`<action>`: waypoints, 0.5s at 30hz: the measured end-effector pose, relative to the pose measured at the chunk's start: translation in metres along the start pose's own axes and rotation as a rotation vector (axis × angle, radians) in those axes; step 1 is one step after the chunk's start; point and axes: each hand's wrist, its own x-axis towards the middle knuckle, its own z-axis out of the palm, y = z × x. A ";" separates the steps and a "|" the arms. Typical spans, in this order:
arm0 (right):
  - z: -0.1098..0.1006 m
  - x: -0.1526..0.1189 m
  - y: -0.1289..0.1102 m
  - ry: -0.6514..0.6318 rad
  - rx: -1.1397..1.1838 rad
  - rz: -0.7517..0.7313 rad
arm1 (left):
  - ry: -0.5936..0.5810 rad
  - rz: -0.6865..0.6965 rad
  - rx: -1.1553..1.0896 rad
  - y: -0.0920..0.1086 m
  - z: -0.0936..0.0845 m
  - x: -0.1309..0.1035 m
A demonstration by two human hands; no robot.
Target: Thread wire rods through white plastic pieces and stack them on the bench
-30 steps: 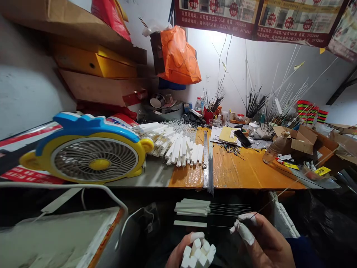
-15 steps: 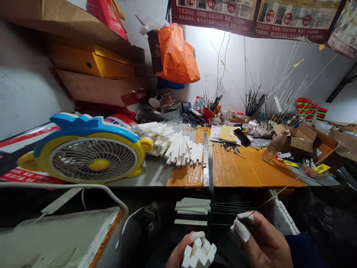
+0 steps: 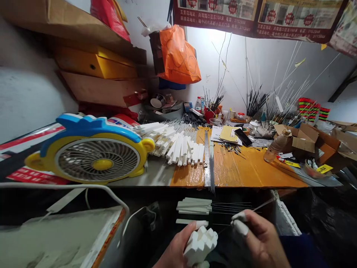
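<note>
My left hand (image 3: pixel 178 243), low in the middle, is wrapped round a bundle of white square-ended foam sticks (image 3: pixel 201 243), their ends facing up. White tape or finger covers sit on the fingertips of both hands. To the right, my right hand (image 3: pixel 259 234) pinches a thin rod (image 3: pixel 264 204) between thumb and forefinger; it slants up to the right and is blurred. Just beyond the hands lies a small pile of white sticks with thin wires (image 3: pixel 195 205). One separate white stick (image 3: pixel 185 221) lies nearer me, partly behind my left thumb.
On the bench stand a blue and yellow fan (image 3: pixel 97 163), a large heap of white sticks (image 3: pixel 181 147), and a metal ruler (image 3: pixel 206 160) beside a bunch of dark wires (image 3: pixel 211 167). Further right are a phone (image 3: pixel 243 137), a bottle (image 3: pixel 275 147) and cardboard boxes (image 3: pixel 304 137).
The rod in my right hand has swung lower and shows less length at the upper right. My left hand has risen slightly with the bundle, now tilted differently.
</note>
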 end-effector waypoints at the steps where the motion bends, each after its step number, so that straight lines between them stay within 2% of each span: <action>1: 0.005 -0.002 0.003 -0.009 0.014 0.022 | -0.008 0.021 0.028 0.005 -0.001 0.002; 4: 0.017 -0.005 0.020 -0.053 0.079 0.076 | -0.032 0.058 0.055 0.022 -0.005 0.007; 8: 0.026 -0.007 0.040 0.087 0.148 0.115 | -0.096 0.010 0.162 0.043 -0.011 0.012; 12: 0.042 -0.012 0.058 0.127 0.150 0.109 | -0.127 0.011 0.266 0.048 -0.011 0.015; 15: 0.052 -0.023 0.078 0.110 0.227 0.202 | -0.145 -0.013 0.347 0.045 -0.009 0.018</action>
